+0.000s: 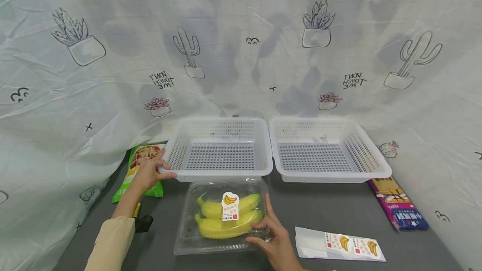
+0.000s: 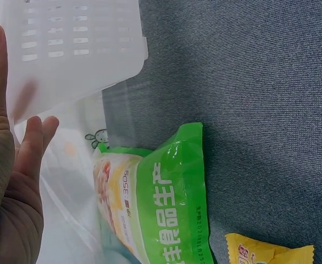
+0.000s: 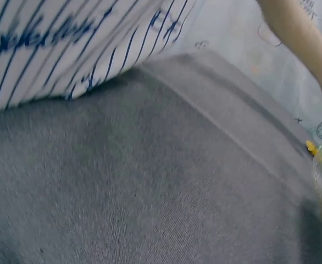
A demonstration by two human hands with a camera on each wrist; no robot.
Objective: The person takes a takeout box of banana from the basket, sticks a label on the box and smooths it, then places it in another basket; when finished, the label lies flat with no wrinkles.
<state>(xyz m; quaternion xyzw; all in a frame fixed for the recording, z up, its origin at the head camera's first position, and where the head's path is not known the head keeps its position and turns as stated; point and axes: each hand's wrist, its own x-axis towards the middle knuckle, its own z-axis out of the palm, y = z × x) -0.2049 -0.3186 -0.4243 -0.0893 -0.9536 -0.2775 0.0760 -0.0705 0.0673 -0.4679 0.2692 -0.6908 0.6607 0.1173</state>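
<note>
My left hand (image 1: 152,171) grips the near left corner of a white perforated plastic basket (image 1: 222,175). In the left wrist view, thumb and fingers lie about the wall of this basket (image 2: 89,69). My right hand (image 1: 275,237) holds a clear plastic box (image 1: 183,237) by its right side, with the thumb at the front. Two yellow bananas (image 1: 229,230) lie inside, under a white banana label (image 1: 230,212) on the lid. The box is just in front of the left basket. At the right wrist view's edge, only part of the box (image 3: 319,181) shows.
A second white basket (image 1: 331,175) stands right of the first. A green food bag (image 1: 156,189) lies at the left, near a small yellow packet (image 2: 268,253). A purple packet (image 1: 404,212) and a strip of banana labels (image 1: 314,244) lie at the right.
</note>
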